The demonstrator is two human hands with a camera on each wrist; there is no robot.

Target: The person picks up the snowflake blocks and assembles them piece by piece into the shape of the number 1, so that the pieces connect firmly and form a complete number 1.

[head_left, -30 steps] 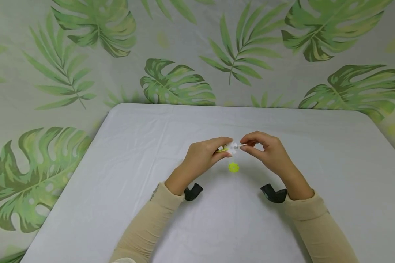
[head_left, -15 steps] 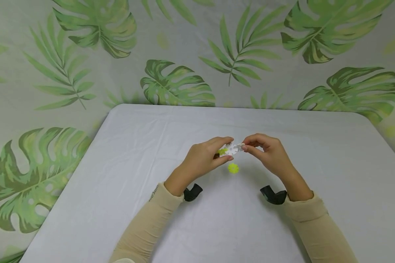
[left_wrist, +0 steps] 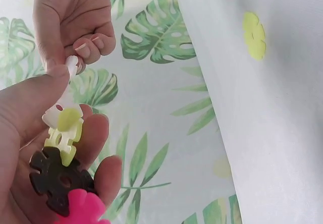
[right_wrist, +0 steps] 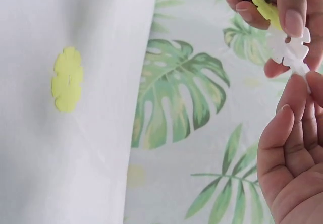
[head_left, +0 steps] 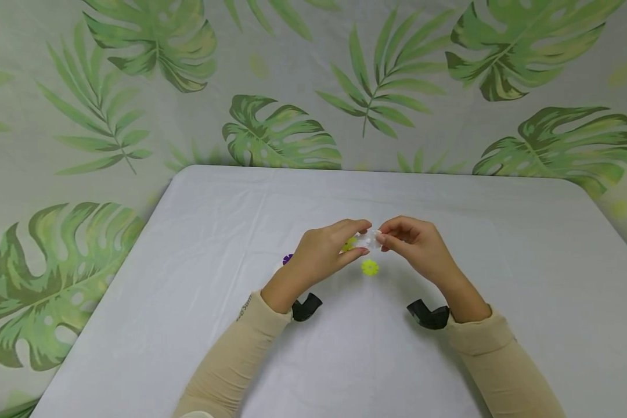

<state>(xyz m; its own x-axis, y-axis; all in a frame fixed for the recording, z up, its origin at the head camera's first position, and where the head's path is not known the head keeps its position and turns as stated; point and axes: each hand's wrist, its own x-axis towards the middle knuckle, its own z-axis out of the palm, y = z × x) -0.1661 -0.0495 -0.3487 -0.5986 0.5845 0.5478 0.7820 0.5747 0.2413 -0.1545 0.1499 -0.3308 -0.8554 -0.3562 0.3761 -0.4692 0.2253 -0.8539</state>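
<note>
My left hand (head_left: 319, 249) holds a chain of interlocking flower-shaped plastic discs over the table. In the left wrist view, a pink disc (left_wrist: 83, 207), a dark disc (left_wrist: 56, 176), a yellow disc (left_wrist: 72, 133) and a white disc (right_wrist: 276, 45) follow one another along the palm and fingers. Between thumb and fingertips, my right hand (head_left: 415, 241) pinches another white disc (right_wrist: 304, 68) at the chain's end, mostly covered by the fingers. It meets the edge of the first white disc. A purple disc (head_left: 288, 259) peeks out behind the left hand.
A loose yellow disc (head_left: 370, 267) lies flat on the white-covered table (head_left: 371, 360), just below the hands. Black wrist-worn pieces (head_left: 307, 306) jut inward from both wrists. Behind the table hangs a leaf-patterned cloth (head_left: 292, 69).
The right hand has moved slightly left and down, bringing its white disc against the one in the left hand. The chain has turned, and the purple disc now shows beside the left hand.
</note>
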